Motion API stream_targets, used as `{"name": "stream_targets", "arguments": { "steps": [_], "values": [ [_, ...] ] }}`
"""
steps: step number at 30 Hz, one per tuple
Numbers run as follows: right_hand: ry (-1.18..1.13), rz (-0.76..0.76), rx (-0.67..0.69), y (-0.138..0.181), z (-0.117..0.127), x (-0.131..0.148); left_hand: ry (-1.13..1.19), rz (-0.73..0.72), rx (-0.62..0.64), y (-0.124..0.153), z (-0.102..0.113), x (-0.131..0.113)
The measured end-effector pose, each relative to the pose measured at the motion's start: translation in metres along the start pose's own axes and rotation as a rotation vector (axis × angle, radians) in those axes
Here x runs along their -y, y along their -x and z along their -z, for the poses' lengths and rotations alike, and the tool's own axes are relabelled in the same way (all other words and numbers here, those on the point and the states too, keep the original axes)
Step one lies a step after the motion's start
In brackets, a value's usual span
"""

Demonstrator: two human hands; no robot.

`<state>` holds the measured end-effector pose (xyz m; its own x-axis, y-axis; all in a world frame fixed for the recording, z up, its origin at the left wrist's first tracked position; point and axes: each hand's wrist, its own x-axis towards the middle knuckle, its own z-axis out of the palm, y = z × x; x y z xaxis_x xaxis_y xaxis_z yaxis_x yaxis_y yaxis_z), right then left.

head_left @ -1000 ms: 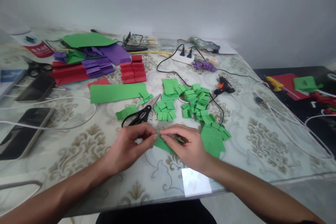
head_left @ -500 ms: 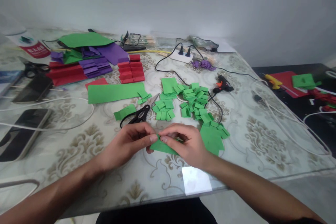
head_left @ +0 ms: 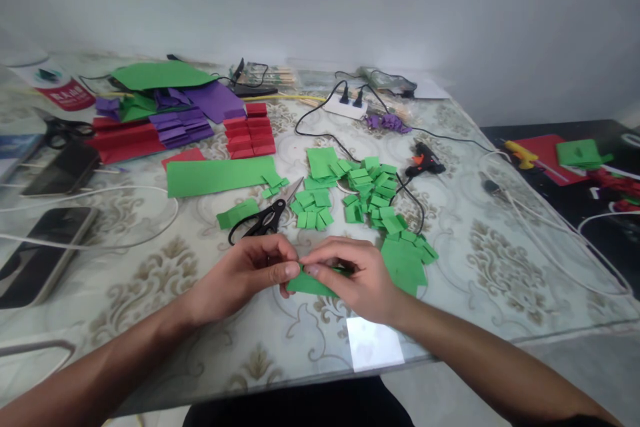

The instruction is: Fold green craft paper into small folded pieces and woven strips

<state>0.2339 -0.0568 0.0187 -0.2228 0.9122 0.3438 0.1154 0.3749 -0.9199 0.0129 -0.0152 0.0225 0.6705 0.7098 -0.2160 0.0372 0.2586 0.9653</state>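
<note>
Two grips, left hand (head_left: 245, 277) and right hand (head_left: 359, 281), pinching one thin green paper piece (head_left: 305, 284), perhaps creased, glossy patterned tabletop (head_left: 475, 260)

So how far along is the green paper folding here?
Done: heaps of small folded green pieces lie beyond the hands, right of the scissors. In hand: the left hand and right hand pinch one green piece between their fingertips. Left, it seems: a stack of flat green squares beside the right hand, and a long green strip that looks uncut.
</note>
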Motion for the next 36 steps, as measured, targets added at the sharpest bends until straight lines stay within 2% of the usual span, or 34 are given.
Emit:
{"name": "stream_targets", "arguments": {
  "steps": [11, 19, 25, 30, 33, 36],
  "values": [
    [0.041, -0.027, -0.026, -0.0002, -0.0002, -0.0024, -0.134, -0.023, -0.009, 0.0054, -0.0024, -0.0046],
    [0.066, -0.044, -0.012, 0.0003, -0.0019, -0.0032, -0.438, -0.156, -0.048, 0.0061, -0.0036, -0.0021],
    [0.049, -0.078, -0.009, -0.0004, -0.0011, -0.0025, -0.48, -0.17, -0.088, 0.0059, -0.0011, -0.0022],
    [0.048, -0.06, 0.015, -0.0011, -0.0019, -0.002, -0.537, -0.168, -0.074, 0.0056, -0.0033, -0.0025],
    [0.042, -0.082, 0.013, 0.0002, -0.0028, -0.0034, -0.61, -0.229, -0.077, 0.0062, -0.0025, -0.0053],
    [0.031, -0.145, -0.025, 0.0012, -0.0013, -0.0058, -0.693, -0.343, -0.137, 0.0077, 0.0039, -0.0091]
  ]
}}
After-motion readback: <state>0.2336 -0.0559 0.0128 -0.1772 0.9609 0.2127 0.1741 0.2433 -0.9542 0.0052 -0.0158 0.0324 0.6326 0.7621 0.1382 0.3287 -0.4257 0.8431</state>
